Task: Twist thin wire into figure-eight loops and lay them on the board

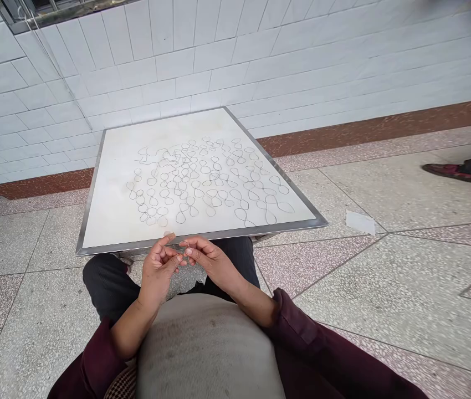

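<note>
Left hand (157, 272), right hand (211, 262) pinching one wire (183, 256), one board (113, 221), many loops (202, 178)

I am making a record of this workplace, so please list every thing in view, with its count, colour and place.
board: one, white with a metal rim, low in front of the person
wire loops: many, dark and thin, spread over the board
wall tiles: many, white, behind the board
skirting band: one, brown, at the foot of the wall
floor: grey and pinkish speckled slabs
paper piece: one, white, on the floor right of the board
shoe: one, dark red, another person's, far right
sleeves: two, dark maroon, at the bottom
left hand: fingertips meet the right hand's, near the board's rim
right hand: likewise; anything pinched is too small to tell
</note>
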A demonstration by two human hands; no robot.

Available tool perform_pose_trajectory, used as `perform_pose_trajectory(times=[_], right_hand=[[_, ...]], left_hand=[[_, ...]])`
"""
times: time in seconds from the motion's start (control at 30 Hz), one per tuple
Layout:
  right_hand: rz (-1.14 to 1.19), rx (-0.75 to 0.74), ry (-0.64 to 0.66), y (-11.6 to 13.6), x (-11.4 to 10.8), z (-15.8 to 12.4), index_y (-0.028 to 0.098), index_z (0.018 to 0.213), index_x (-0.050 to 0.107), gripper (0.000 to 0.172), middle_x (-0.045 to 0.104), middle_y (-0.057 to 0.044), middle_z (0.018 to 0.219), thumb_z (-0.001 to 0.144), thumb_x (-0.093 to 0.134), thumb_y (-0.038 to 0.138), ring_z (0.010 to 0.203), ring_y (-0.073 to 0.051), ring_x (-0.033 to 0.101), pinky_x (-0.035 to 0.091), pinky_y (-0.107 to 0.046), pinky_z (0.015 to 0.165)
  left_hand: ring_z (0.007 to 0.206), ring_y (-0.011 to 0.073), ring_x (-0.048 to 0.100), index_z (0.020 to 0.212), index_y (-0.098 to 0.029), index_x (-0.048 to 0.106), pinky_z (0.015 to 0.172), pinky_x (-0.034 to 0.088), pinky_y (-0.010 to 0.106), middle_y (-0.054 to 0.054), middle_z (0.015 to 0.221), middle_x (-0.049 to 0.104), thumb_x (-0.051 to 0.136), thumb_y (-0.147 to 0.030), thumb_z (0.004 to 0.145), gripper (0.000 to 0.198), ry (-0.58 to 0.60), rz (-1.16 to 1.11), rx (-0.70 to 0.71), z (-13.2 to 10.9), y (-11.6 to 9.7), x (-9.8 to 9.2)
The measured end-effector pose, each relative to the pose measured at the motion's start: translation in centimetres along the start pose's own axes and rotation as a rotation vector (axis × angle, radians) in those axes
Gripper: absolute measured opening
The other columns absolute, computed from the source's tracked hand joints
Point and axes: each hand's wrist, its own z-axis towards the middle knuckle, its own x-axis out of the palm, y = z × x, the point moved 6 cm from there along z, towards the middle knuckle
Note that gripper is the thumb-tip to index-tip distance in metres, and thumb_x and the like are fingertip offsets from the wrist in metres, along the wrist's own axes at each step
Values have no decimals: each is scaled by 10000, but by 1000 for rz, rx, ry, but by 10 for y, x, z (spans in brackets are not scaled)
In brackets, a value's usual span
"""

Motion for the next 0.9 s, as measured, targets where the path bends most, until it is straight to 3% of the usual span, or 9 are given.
perform_pose_trajectory(times=[0.2, 0.43, 0.6, 0.9], right_hand=[[-25, -4, -50, -3, -2, 0, 237, 947, 671, 150, 643, 9, 888, 863, 645, 359, 638, -105, 516, 469, -279, 651], [19, -51, 95, -4, 1, 3, 242, 1070, 669, 245, 654, -1, 870, 839, 683, 324, 788, -145, 618, 516, -314, 765], [-117, -107, 5, -4, -2, 0, 240, 1014, 682, 181, 670, -19, 895, 845, 660, 300, 848, -167, 632, 523, -321, 784], [-368, -112, -45, -1, -1, -3, 240, 1049, 640, 183, 661, -39, 933, 884, 569, 274, 846, -187, 639, 524, -351, 771]], left_hand=[[635, 124, 644, 1284, -179, 563, 619, 482, 244, -38, 701, 648, 785, -271, 746, 590, 8, 15, -45, -2, 0, 0], [676, 140, 666, 1239, -153, 573, 618, 509, 237, -27, 683, 655, 815, -287, 713, 594, -50, -105, -82, -3, 4, 1], [625, 124, 638, 1245, -156, 584, 520, 463, 201, -35, 676, 621, 823, -287, 693, 616, -54, -85, -144, -4, 3, 1], [654, 130, 593, 1309, -182, 551, 486, 489, 208, -34, 715, 554, 742, -324, 771, 588, -28, 41, -59, -2, 4, 0]])
